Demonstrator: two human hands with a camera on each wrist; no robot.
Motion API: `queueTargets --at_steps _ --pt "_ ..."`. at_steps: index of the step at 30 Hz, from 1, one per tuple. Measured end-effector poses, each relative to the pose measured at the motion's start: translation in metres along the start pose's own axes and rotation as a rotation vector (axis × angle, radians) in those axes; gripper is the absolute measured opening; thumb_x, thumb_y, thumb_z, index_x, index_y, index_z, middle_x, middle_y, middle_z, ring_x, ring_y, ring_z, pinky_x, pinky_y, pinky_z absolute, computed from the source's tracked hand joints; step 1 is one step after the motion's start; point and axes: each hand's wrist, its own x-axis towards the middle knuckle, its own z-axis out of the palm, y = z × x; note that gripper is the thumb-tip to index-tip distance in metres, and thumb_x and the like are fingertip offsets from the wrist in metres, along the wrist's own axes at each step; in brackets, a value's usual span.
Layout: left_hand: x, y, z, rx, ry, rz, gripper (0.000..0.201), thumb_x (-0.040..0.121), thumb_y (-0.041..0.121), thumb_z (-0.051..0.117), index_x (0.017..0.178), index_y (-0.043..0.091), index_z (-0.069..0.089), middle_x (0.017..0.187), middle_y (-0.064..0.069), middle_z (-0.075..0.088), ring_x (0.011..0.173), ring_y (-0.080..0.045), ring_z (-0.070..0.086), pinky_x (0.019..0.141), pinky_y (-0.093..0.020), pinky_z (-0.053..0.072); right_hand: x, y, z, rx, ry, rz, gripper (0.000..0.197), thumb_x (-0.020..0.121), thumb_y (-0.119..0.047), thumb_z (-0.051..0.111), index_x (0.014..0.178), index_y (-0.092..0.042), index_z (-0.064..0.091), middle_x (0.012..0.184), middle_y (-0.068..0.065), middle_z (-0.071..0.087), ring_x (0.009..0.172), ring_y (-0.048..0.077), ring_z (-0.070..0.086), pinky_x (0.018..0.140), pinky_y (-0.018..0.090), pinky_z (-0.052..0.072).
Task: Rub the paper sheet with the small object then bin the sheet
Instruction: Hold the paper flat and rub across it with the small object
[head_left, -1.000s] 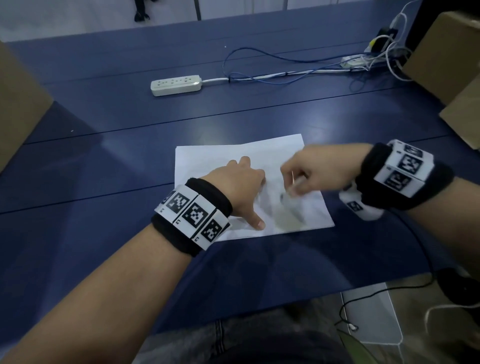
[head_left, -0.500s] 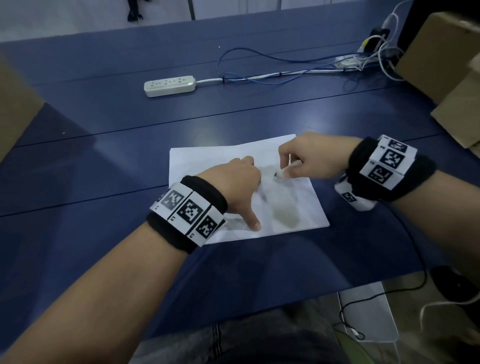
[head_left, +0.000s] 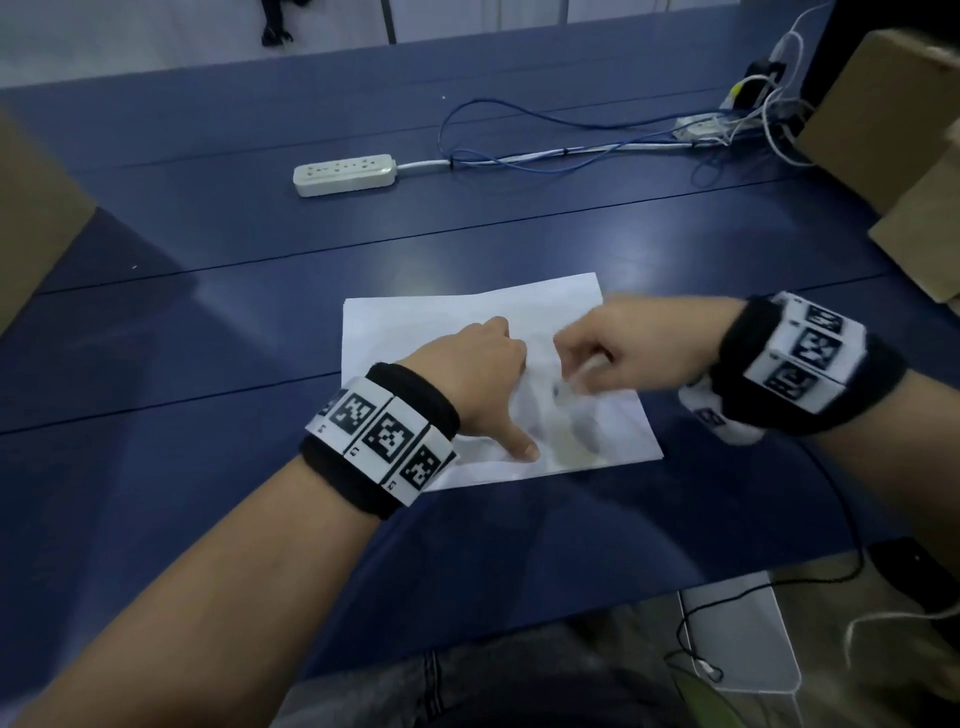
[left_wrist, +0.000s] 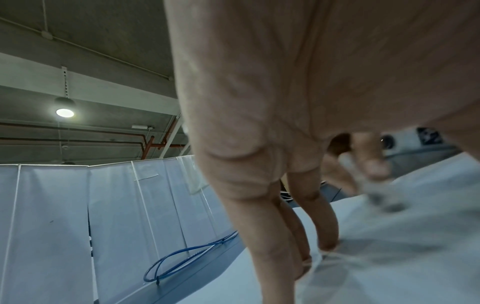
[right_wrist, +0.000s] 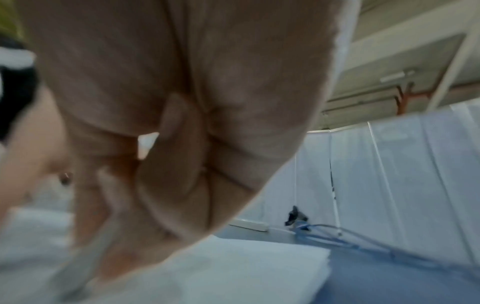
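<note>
A white paper sheet (head_left: 441, 327) lies flat on the blue table (head_left: 208, 338). My left hand (head_left: 483, 364) presses it down, with the thumb spread toward the near edge and straight fingers (left_wrist: 322, 226) standing on the sheet. My right hand (head_left: 613, 348) pinches a small pale stick-like object (head_left: 576, 376), motion-blurred, with its tip on the sheet just right of my left hand. The left wrist view shows that object (left_wrist: 381, 195) under the right fingers, on the paper (left_wrist: 415, 246). A faint yellowish smear (head_left: 571, 452) marks the sheet near its front edge.
A white power strip (head_left: 343, 174) and blue and white cables (head_left: 545, 145) lie at the back of the table. Cardboard boxes stand at the right (head_left: 883, 104) and left (head_left: 31, 208). A pale container (head_left: 737, 634) sits on the floor below the table's near edge.
My right hand slid the object away from me across the sheet, then back toward me. The left hand has stayed pressed on the paper.
</note>
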Motion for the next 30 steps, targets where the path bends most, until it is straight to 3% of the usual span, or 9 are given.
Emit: queueTargets --at_steps 3,9,11,15,18,21,23,27,30 --pt "0.001 0.001 0.002 0.003 0.007 -0.007 0.08 0.058 0.071 0.078 0.113 0.016 0.057 0.111 0.0 0.043 0.098 -0.019 0.05 0.075 -0.032 0.046 -0.014 -0.012 0.012 0.105 -0.23 -0.077 0.004 0.088 -0.027 0.072 0.089 -0.025 0.069 0.085 -0.013 0.072 0.069 0.0 0.057 0.064 0.013 0.042" --pt "0.003 0.003 0.002 -0.011 -0.011 -0.007 0.083 0.06 0.068 0.079 0.121 0.018 0.054 0.119 -0.001 0.044 0.105 -0.02 0.05 0.075 -0.031 0.042 0.011 0.014 -0.008 -0.112 0.147 0.142 0.016 0.091 -0.037 0.063 0.1 -0.024 0.064 0.088 -0.009 0.063 0.087 0.017 0.056 0.071 0.03 0.042" --pt "0.003 0.003 0.002 -0.016 -0.005 0.001 0.083 0.06 0.067 0.08 0.122 0.019 0.053 0.119 -0.001 0.043 0.107 -0.02 0.049 0.075 -0.032 0.041 0.003 0.012 -0.003 -0.076 0.108 0.072 0.01 0.092 -0.031 0.064 0.094 -0.022 0.063 0.087 -0.01 0.064 0.085 0.016 0.057 0.069 0.026 0.042" --pt "0.003 0.001 0.003 -0.04 0.005 0.01 0.094 0.057 0.066 0.082 0.134 0.025 0.047 0.122 0.001 0.041 0.11 -0.019 0.049 0.08 -0.034 0.046 -0.018 -0.007 0.011 0.128 -0.221 -0.054 0.005 0.088 -0.031 0.071 0.089 -0.028 0.068 0.09 -0.012 0.074 0.081 0.011 0.065 0.073 0.025 0.049" --pt "0.004 0.003 0.001 -0.031 -0.009 0.01 0.093 0.058 0.066 0.082 0.135 0.027 0.046 0.123 0.001 0.04 0.11 -0.02 0.048 0.077 -0.031 0.042 -0.004 0.004 0.001 0.012 -0.066 0.015 0.008 0.089 -0.036 0.07 0.094 -0.03 0.069 0.084 -0.006 0.072 0.071 0.006 0.059 0.066 0.024 0.044" --pt "0.005 0.003 -0.001 -0.035 -0.021 0.003 0.093 0.057 0.066 0.082 0.135 0.027 0.047 0.123 0.001 0.04 0.109 -0.019 0.049 0.077 -0.033 0.042 0.007 0.017 -0.01 -0.101 0.152 0.163 0.018 0.09 -0.043 0.065 0.097 -0.026 0.065 0.085 -0.008 0.065 0.074 0.001 0.052 0.071 0.029 0.043" --pt "0.005 0.004 -0.001 -0.035 -0.012 -0.001 0.094 0.056 0.068 0.081 0.134 0.028 0.048 0.122 0.001 0.041 0.108 -0.019 0.048 0.076 -0.032 0.042 0.0 0.016 -0.006 -0.058 0.108 0.099 0.011 0.09 -0.039 0.066 0.093 -0.028 0.064 0.083 -0.011 0.064 0.076 0.004 0.056 0.071 0.028 0.045" --pt "0.005 0.005 0.003 -0.028 0.014 -0.009 0.093 0.053 0.074 0.078 0.128 0.026 0.051 0.118 0.001 0.042 0.106 -0.02 0.048 0.076 -0.032 0.043 -0.019 -0.007 0.011 0.124 -0.204 -0.049 0.005 0.087 -0.031 0.072 0.087 -0.028 0.069 0.081 -0.01 0.071 0.071 0.006 0.06 0.066 0.021 0.047" --pt "0.006 0.007 0.002 -0.032 0.006 -0.015 0.091 0.055 0.072 0.079 0.129 0.026 0.05 0.119 0.0 0.041 0.107 -0.02 0.047 0.075 -0.032 0.039 -0.007 0.004 0.001 0.029 -0.047 0.018 0.009 0.088 -0.037 0.07 0.092 -0.029 0.069 0.077 -0.008 0.068 0.073 0.008 0.059 0.062 0.02 0.043"
